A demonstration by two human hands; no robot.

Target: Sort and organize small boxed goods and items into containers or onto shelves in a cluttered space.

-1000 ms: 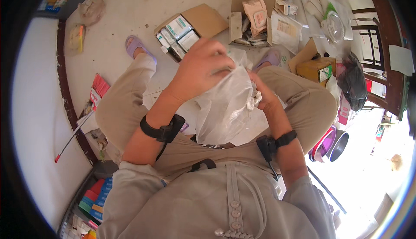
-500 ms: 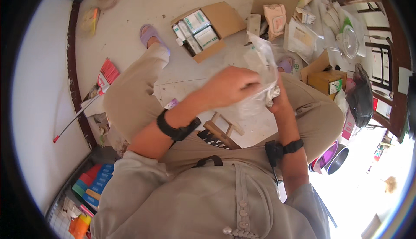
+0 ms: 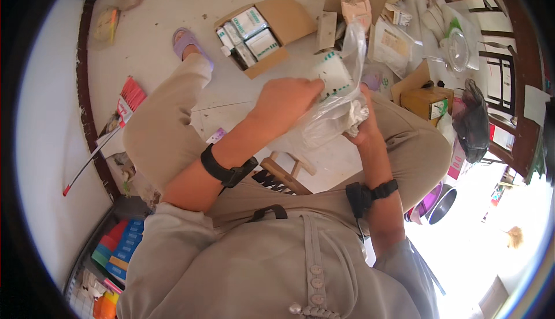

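Observation:
My left hand reaches across to the middle, its fingers closed on the near-left edge of a flat white pack with green marks. The pack shows above the mouth of a thin clear plastic bag. Around the bag's right side my right hand is closed, gripping it with a crumpled white bunch next to the fingers. Part of the bag rises in a loose strip beyond the pack. Black bands with small devices circle both my wrists.
Beyond my hands, an open carton holds several white-and-green boxes. More cartons, packages and a black plastic bag stand at the right, before a wooden chair. A small wooden stool is between my legs; a red broom leans left.
The white pack now shows clearly in my left hand, above the bag. My left hand has moved slightly left and its motion blur is gone. My right hand keeps holding the bag.

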